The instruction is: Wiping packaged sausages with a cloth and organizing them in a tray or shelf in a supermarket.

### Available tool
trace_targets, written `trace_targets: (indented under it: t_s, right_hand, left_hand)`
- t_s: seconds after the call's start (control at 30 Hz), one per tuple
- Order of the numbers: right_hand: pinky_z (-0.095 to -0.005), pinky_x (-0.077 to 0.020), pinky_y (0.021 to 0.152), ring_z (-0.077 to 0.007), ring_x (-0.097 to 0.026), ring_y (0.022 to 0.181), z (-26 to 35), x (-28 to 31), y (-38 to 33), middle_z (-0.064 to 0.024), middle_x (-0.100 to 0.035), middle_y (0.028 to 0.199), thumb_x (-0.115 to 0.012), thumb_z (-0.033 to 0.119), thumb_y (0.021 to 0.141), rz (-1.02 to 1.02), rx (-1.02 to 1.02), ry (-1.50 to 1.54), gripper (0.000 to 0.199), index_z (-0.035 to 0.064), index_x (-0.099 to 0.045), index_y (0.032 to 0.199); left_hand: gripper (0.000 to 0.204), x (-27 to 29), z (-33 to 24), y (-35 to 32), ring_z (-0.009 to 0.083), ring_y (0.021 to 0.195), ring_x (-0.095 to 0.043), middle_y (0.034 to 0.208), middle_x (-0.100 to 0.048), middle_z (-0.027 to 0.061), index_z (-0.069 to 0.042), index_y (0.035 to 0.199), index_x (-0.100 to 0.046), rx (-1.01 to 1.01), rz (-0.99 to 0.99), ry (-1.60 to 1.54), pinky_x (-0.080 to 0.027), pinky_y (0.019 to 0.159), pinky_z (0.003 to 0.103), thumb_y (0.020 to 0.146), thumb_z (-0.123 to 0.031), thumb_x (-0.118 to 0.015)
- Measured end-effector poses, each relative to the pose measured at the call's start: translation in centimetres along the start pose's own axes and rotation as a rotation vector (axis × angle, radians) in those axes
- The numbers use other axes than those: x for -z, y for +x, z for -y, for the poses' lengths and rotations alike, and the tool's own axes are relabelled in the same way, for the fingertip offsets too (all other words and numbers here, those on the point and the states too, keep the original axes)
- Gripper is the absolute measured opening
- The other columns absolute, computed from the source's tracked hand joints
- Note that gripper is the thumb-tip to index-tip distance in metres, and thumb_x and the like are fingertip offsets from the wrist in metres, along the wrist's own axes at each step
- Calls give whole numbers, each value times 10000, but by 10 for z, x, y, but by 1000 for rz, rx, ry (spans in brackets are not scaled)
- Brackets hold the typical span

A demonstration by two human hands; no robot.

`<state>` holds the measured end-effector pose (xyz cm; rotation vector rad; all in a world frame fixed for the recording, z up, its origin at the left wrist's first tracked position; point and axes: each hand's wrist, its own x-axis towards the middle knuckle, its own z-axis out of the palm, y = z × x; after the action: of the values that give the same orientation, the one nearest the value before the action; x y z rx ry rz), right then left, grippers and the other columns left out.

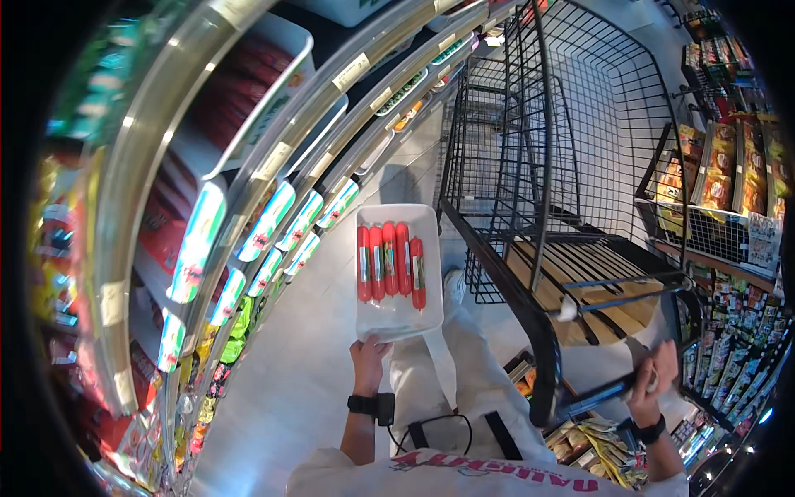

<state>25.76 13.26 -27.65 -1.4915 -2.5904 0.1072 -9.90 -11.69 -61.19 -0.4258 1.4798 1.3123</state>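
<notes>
Tray (396, 319) edge in left grip (367, 354), cart handle (598, 393) in right grip (652, 378), bare floor (290, 381) between shelves (248, 190) and cart (563, 149).

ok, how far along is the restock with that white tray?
Done: hard to judge; the shelves at left look stocked. In hand: the left hand holds a white tray by its near edge, with five red sausage sticks in its far half; the right hand grips the cart's handle. Left: the sticks are not yet off the tray.

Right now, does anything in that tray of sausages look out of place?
Little stands out: the white tray in the left hand holds five red sausages, bunched at its far end, one sitting lower.
</notes>
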Motion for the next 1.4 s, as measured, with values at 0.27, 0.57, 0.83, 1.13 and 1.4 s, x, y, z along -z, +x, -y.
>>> trace_targets:
  t_s: [0.27,0.57,0.83,1.13,1.4]
  right_hand:
    - [-416,-353,550,-322,-472,637,2,18,21,-123,-469,667,-561,11,749,-160,50,268,102,23,-498,670]
    - [-432,-491,659,-317,-566,761,12,46,-6,-119,-555,760,-641,151,795,-196,35,420,133,37,-581,761]
    - [-447,-524,749,-338,-613,893,17,37,-24,-147,-616,894,-618,301,888,100,223,670,259,45,-651,908]
    - [-400,-478,727,-297,-554,806,-9,62,-77,-104,-611,806,-659,199,846,-139,-155,459,150,50,-636,849]
    - [-399,-476,692,-301,-549,776,24,60,-87,-108,-601,788,-686,140,820,-334,-323,471,102,55,-629,811]
  left_hand:
    - [292,-9,-112,-191,323,926,-696,1069,-651,232,162,1122,-533,-133,-55,124,-589,864,426,914,-43,-534]
    - [245,-52,-211,-352,320,858,-702,1021,-649,244,154,1085,-518,-359,18,198,-599,789,418,923,-30,-523]
    - [273,-181,-274,-362,295,885,-689,1037,-658,217,130,1138,-527,-420,282,335,-570,752,354,917,-31,-514]
    - [387,-331,-253,-218,389,1047,-658,1167,-571,343,181,1302,-327,295,681,298,-603,859,373,953,18,-363]
    - [403,-371,-185,-111,438,1052,-643,1241,-522,333,115,1333,-333,332,699,556,-611,849,394,974,-57,-397]
